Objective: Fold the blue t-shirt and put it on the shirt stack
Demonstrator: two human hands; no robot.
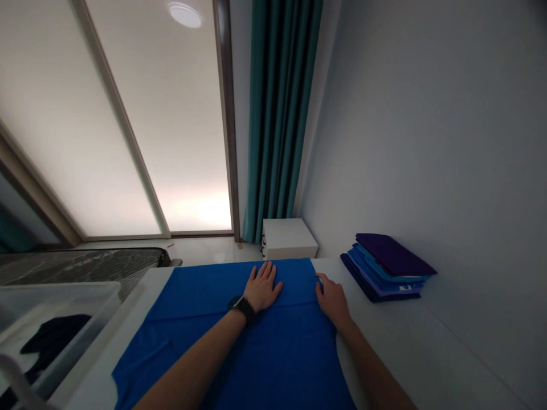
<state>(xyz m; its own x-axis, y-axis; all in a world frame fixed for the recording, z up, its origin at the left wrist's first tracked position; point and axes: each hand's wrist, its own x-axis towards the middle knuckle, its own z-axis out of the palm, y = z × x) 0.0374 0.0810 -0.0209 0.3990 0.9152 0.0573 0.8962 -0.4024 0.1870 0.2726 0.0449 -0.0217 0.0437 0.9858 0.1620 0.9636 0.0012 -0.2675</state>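
Note:
A bright blue garment (pixel 265 347) lies spread flat on a white table (pixel 410 341). My left hand (pixel 262 286), with a dark watch on its wrist, rests palm down on the cloth near its far edge, fingers stretched out. My right hand (pixel 331 299) lies at the cloth's right edge, fingers curled over the border where it meets the table. A fold line runs across the cloth between the two hands.
A stack of folded blue and purple clothes (pixel 387 266) sits on the table by the right wall. A white bin (pixel 55 319) holding dark clothing stands at the left. Beyond the table are a small white cabinet (pixel 288 238), a teal curtain (pixel 280 114) and a bed (pixel 81 265).

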